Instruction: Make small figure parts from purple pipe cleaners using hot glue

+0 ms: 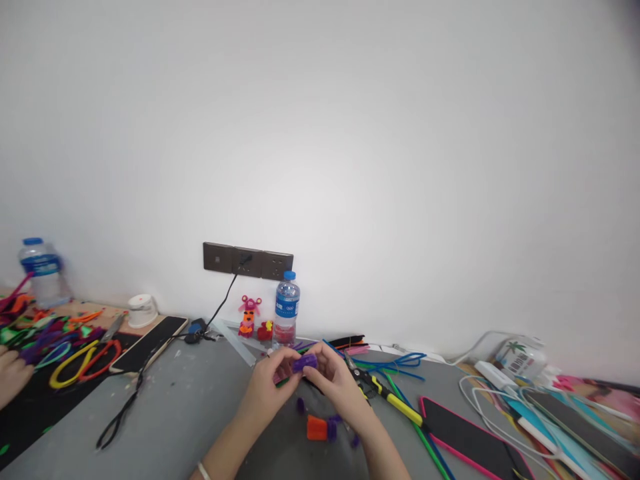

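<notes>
Both my hands meet over the grey table [200,407], pinching a small purple fuzzy piece [305,363] between them. My left hand [273,383] grips it from the left with fingers curled. My right hand [337,383] closes on it from the right. Just below my hands lie an orange fuzzy piece [316,428] and a few small purple bits [332,429].
A water bottle [287,308] and a small pink and red figure [249,315] stand at the wall under a socket strip [247,261]. Yellow-handled pliers [383,392], pipe cleaners [400,363] and phones [465,437] lie right. Another person's hand [11,377] rests among pipe cleaners at left.
</notes>
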Tool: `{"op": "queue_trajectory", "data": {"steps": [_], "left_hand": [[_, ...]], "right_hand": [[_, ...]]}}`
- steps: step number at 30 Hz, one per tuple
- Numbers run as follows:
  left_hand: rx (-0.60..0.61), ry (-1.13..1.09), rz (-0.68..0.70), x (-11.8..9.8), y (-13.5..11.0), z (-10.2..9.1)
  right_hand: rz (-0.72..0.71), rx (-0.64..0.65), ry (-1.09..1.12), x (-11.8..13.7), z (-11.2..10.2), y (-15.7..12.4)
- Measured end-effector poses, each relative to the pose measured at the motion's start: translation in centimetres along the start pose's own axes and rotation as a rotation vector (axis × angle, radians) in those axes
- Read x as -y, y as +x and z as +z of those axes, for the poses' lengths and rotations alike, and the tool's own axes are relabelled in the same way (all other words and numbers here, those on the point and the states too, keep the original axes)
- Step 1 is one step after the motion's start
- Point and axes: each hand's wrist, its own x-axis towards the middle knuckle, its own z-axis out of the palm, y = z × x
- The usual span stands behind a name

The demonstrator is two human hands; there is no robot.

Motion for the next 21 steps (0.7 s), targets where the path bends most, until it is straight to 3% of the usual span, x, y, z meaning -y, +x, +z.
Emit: {"op": "queue_trajectory", "data": {"steps": [9,21], "left_hand": [[0.044,-0.194,-0.016,0.0,-0.2,-0.2],[-0.017,-0.346,-0.053,0.4,-0.2,0.0]], "right_hand": [[-0.013,0.003,0.087,-0.3,-0.2,0.0],[-0.036,-0.003,0.059,-0.1,0.4,-0.1]]}}
